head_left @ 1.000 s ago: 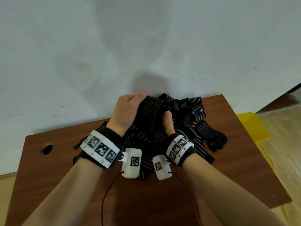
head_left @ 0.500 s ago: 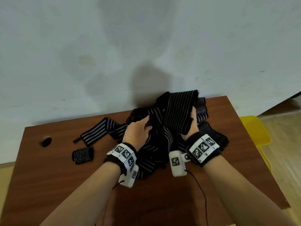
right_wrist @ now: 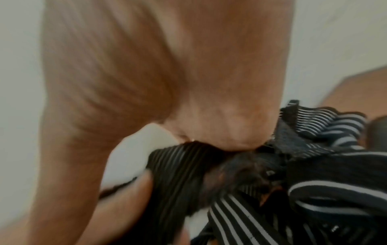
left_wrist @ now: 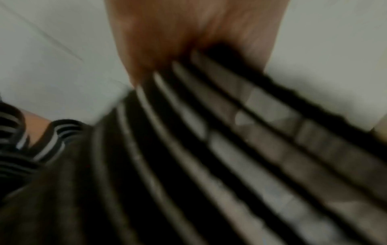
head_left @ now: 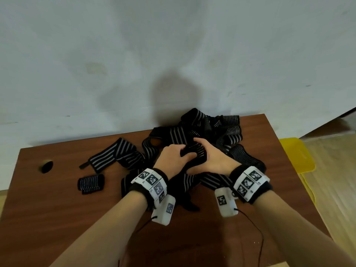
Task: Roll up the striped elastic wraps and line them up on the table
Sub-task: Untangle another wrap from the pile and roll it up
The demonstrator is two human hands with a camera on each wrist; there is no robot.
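A: Both hands in the heap now. Left hand [head_left: 174, 160] and right hand [head_left: 215, 160] meet on one striped wrap [head_left: 195, 152], fingers [head_left: 198, 140] curled over it, clamped from both sides, just above the pile [head_left: 221, 132] at the back of the tabletop [head_left: 57, 218].

B: Is that a roll started?

A: Looks like a short tight bundle between the palms, so I'd say the roll's begun. Its tail runs down under the wrists twd the near edge, I think. Wrist cams are blurry, only stripes and skin, can't confirm more.

B: Risks?

A: No. 1: tangle. The pile is loops over loops; if the tail's caught under a neighbour, rolling drags a 2nd wrap along or jams. No. 2: it's elastic. Ease the grip and the bundle prob springs open. No. 3: a skewed roll, edges telescoping, if one hand feeds faster than the other.

B: And the line-up?

A: One finished roll [head_left: 91, 184] sits alone front-left, near a flat wrap [head_left: 113, 155] stretched out behind it. Both well apart from the hands. A sloppy roll won't sit neat beside that one; it could flop or unwind on the tabletop. Also, the pile's close to the right edge, so a hard tug might pull pieces off twd the yellow thing [head_left: 296, 157] on the floor.
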